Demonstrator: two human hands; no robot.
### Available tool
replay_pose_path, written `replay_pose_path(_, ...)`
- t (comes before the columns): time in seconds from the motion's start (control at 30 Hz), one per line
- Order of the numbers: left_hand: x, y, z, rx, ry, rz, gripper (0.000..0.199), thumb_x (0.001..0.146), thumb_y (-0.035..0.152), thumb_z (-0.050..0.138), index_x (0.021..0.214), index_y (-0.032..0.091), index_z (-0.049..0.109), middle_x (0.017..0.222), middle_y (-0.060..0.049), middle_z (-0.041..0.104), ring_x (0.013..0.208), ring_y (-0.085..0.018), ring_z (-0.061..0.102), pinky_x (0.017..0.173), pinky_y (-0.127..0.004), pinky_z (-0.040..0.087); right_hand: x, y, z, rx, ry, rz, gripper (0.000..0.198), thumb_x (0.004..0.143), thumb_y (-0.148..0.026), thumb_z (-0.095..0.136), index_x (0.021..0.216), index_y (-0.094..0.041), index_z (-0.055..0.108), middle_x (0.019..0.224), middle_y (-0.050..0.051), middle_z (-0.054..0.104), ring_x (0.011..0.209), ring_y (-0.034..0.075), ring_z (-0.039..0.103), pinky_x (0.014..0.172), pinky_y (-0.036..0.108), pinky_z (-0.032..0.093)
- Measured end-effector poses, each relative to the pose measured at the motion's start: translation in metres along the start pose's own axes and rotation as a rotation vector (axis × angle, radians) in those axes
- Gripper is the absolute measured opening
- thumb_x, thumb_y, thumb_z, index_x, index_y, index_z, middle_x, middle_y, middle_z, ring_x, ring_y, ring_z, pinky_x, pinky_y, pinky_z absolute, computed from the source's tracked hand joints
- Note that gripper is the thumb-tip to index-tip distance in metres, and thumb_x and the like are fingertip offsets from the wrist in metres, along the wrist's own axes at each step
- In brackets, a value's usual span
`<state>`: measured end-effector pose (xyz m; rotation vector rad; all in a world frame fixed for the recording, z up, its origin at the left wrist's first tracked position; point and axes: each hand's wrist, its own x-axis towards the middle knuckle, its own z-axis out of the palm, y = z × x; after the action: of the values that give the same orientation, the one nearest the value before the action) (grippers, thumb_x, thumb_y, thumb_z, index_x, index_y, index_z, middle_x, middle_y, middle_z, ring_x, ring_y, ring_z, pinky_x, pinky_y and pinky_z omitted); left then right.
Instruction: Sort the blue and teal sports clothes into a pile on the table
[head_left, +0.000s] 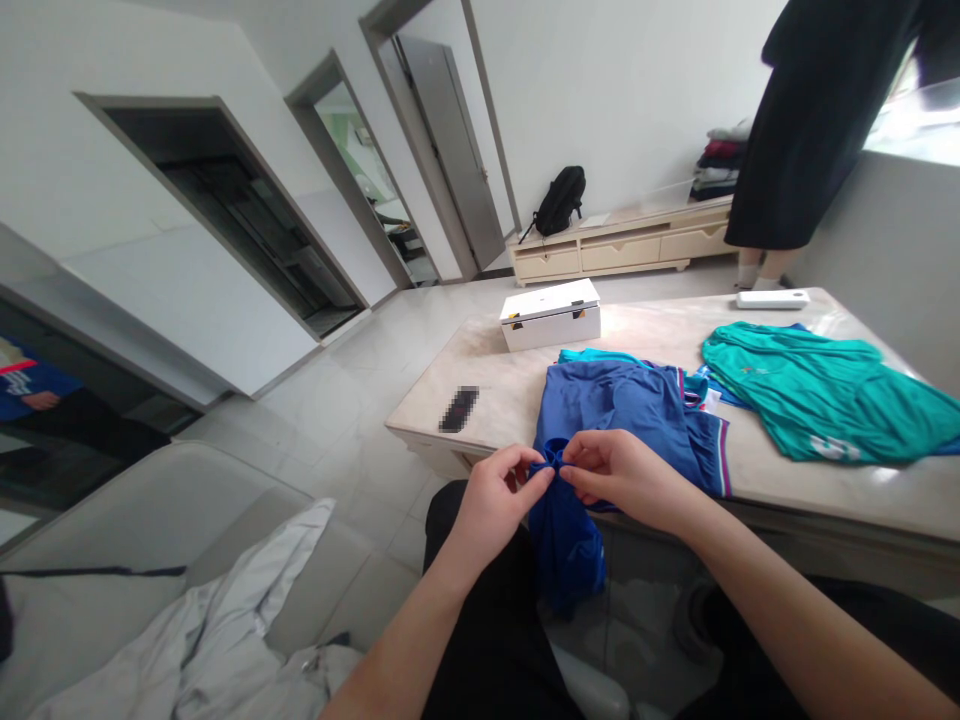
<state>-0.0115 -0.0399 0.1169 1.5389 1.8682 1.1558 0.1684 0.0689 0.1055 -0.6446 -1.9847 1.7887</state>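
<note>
A bright blue garment [568,560] hangs down between my knees at the near edge of the table. My left hand [504,490] pinches its gathered upper edge from the left. From the right, my right hand [611,472] pinches the same edge, with the fingertips of both hands close together. I cannot tell what kind of garment it is. Just beyond my hands, darker blue shorts [622,405] with a striped side trim lie on the table, over a turquoise cloth [600,355]. A green sports shirt [817,390] is spread out farther right, partly over another blue piece.
The marble-topped table [517,385] carries a white box [555,315], a blurred dark object [459,408] and a white bar-shaped device [772,299]. A person in a long black garment [802,130] stands beyond it. Left is a grey sofa [217,480] with a pale garment [225,610].
</note>
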Motion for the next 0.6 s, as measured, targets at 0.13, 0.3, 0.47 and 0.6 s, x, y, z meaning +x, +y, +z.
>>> replay_pose_path(0.13,0.000,0.003,0.003,-0.038,0.057,-0.010,0.024,0.083,0.040,0.076,0.091,0.018,0.076,0.077,-0.001,0.070,0.067,-0.013,0.058,0.062,-0.023,0.045,0.002,-0.003,0.004,0.038,0.058,0.012,0.023,0.082,-0.039,0.073,0.089,-0.017,0.069,0.073,0.000,0.065,0.064,0.015,0.066,0.059,0.026,0.055)
replay_pose_path(0.3,-0.002,0.005,0.009,-0.055,0.154,-0.010,0.028,0.075,0.035,0.085,0.097,0.019,0.077,0.074,0.001,0.069,0.067,-0.013,0.060,0.067,-0.023,0.050,0.006,-0.003,0.004,0.117,0.053,0.068,0.031,0.079,-0.045,0.077,0.088,-0.016,0.071,0.072,0.001,0.067,0.065,0.015,0.067,0.063,0.028,0.058)
replay_pose_path(0.47,-0.004,0.000,0.013,0.020,0.207,0.057,0.042,0.074,0.030,0.087,0.114,0.024,0.074,0.078,0.003,0.072,0.070,-0.013,0.063,0.072,-0.024,0.051,0.009,0.002,0.003,0.131,0.059,0.031,0.031,0.076,-0.042,0.080,0.088,-0.016,0.069,0.074,0.003,0.072,0.065,0.016,0.068,0.061,0.026,0.055)
replay_pose_path(0.6,-0.006,0.001,0.014,0.048,0.177,0.056,0.032,0.080,0.026,0.082,0.112,0.026,0.075,0.084,0.001,0.076,0.076,-0.016,0.070,0.076,-0.026,0.055,0.008,0.005,0.002,0.096,0.052,-0.025,0.027,0.078,-0.038,0.079,0.091,-0.016,0.068,0.075,0.004,0.076,0.066,0.016,0.069,0.059,0.025,0.050)
